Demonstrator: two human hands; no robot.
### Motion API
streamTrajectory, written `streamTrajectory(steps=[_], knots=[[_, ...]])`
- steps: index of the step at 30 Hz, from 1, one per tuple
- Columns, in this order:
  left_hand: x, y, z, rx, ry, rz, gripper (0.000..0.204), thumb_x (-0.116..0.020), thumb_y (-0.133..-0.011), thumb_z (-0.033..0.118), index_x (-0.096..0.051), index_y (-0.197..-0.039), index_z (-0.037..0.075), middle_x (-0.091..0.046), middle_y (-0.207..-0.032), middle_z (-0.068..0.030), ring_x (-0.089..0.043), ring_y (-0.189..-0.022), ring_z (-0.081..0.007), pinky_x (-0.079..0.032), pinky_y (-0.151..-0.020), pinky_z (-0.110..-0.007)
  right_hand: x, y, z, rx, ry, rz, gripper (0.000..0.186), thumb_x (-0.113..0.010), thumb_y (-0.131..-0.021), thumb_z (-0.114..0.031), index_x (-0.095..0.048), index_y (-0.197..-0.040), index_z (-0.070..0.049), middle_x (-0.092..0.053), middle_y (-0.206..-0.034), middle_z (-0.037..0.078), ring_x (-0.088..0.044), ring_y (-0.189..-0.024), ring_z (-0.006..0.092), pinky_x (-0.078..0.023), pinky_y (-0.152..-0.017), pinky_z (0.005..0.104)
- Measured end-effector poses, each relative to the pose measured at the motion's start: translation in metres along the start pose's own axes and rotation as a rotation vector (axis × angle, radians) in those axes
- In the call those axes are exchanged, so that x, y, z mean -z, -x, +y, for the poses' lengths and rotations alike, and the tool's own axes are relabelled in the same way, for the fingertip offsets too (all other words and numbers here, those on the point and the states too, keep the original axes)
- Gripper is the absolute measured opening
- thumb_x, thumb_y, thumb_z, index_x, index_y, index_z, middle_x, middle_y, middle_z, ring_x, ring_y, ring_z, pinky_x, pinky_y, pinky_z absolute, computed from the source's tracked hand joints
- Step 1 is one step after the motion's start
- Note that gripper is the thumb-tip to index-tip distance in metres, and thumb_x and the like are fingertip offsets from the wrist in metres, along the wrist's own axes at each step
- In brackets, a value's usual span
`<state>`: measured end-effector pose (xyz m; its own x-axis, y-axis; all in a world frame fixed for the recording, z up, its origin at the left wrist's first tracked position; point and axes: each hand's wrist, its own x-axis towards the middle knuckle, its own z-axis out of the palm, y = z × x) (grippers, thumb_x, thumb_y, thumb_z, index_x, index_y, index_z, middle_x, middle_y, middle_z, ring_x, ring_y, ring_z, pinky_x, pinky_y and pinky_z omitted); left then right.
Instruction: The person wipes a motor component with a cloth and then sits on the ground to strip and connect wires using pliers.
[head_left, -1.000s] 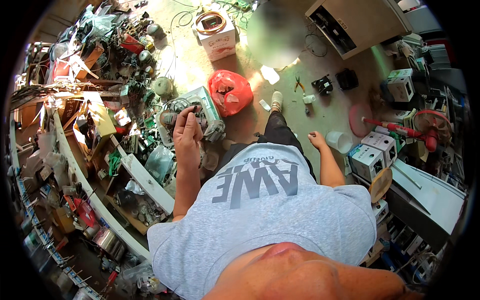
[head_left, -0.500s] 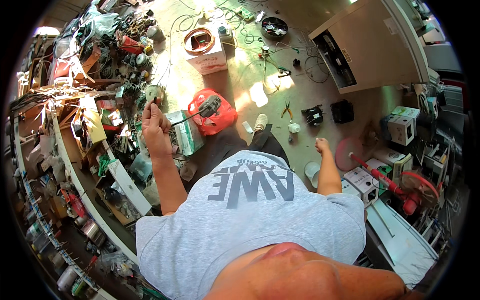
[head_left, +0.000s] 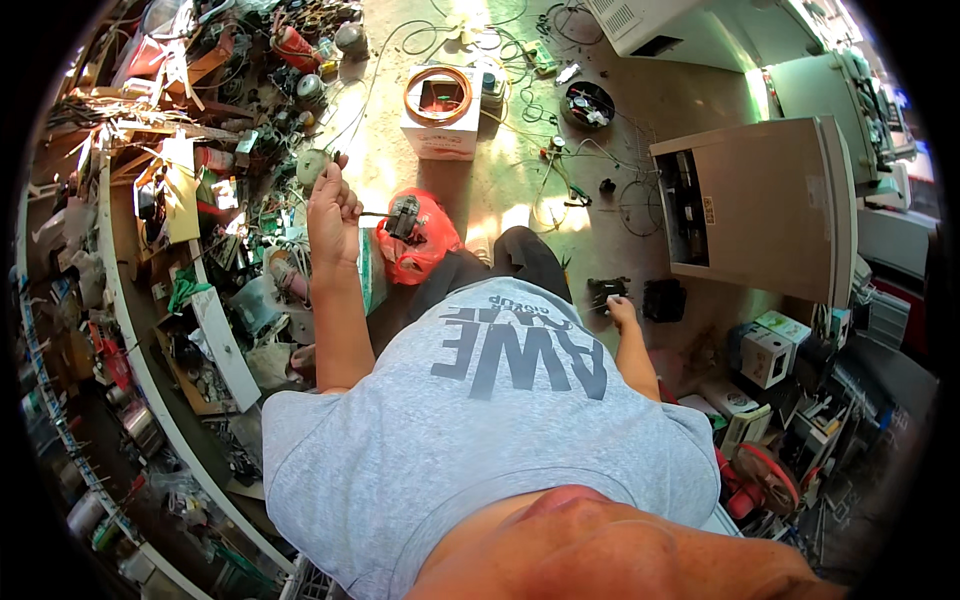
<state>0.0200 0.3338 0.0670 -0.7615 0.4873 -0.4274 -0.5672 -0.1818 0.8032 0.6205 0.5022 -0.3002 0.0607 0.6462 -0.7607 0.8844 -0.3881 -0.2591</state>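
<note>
Seen from above through a round fisheye view, a person in a grey T-shirt [head_left: 520,350] stood in a crowded workshop. The left hand [head_left: 336,208], raised left of centre in the upper half of the frame, was closed around a thin dark cable [head_left: 374,213]. A small dark tip showed past its fingertips. From that fist the cable ran rightward, almost level in the frame, to a dark, blocky device [head_left: 404,217] just left of centre.

The device lay immediately to the right of the left hand, joined to it by that short stretch of cable. Its longer side ran roughly up and down the frame, leaning a little, so it crossed the cable's line. Behind it was a red plastic bag [head_left: 435,250]; whether the device hung above the bag or touched it could not be told.

The left hand was clearly the nearer one. The right hand [head_left: 622,311] was well apart, low and right of centre, its fingers curled beside a black part [head_left: 607,290] on the floor [head_left: 590,245]; whether it gripped anything could not be made out.
</note>
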Motion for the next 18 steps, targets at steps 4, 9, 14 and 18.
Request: streamTrajectory(steps=[4, 9, 14, 18], knots=[[0.008, -0.014, 0.004, -0.038, -0.059, 0.134, 0.029, -0.053, -0.097, 0.024, -0.056, -0.115, 0.001, -0.029, -0.059, 0.0083, -0.027, -0.05, -0.0033, -0.027, -0.051, -0.02, 0.02, 0.032, -0.04, -0.32, -0.02, -0.145, 0.062, -0.051, -0.085, -0.054, -0.067, -0.102, 0.004, -0.063, -0.11, 0.027, -0.058, -0.112, 0.0364, -0.044, -0.091, 0.0401], [0.037, -0.05, 0.03, -0.14, 0.139, 0.277, 0.025, -0.052, -0.097, 0.025, -0.057, -0.114, 0.006, -0.029, -0.059, 0.0078, -0.028, -0.05, -0.0043, -0.029, -0.051, -0.022, 0.094, -0.105, -0.036, -0.303, 0.202, 0.133, 0.033, -0.049, -0.078, -0.017, -0.068, -0.1, -0.001, -0.064, -0.105, 0.026, -0.062, -0.103, 0.0336, -0.047, -0.086, 0.0405], [0.035, -0.072, 0.084, -0.345, 0.148, 0.298, 0.023, -0.05, -0.099, 0.025, -0.056, -0.115, 0.01, -0.027, -0.061, 0.0075, -0.027, -0.051, -0.0045, -0.03, -0.054, -0.023, 0.131, -0.17, -0.26, 0.432, 0.843, 0.095, 0.026, -0.051, -0.085, -0.016, -0.07, -0.102, -0.009, -0.063, -0.115, 0.011, -0.059, -0.108, 0.0307, -0.048, -0.091, 0.042], [0.036, -0.073, 0.121, -0.492, 0.065, 0.367, 0.023, -0.048, -0.099, 0.024, -0.056, -0.115, 0.01, -0.027, -0.061, 0.0072, -0.027, -0.051, -0.0044, -0.029, -0.054, -0.023, 0.132, -0.13, -0.448, 0.435, 0.037, 0.175, 0.03, -0.055, -0.074, -0.024, -0.071, -0.091, -0.005, -0.068, -0.095, 0.015, -0.063, -0.093, 0.0314, -0.046, -0.077, 0.0356]])
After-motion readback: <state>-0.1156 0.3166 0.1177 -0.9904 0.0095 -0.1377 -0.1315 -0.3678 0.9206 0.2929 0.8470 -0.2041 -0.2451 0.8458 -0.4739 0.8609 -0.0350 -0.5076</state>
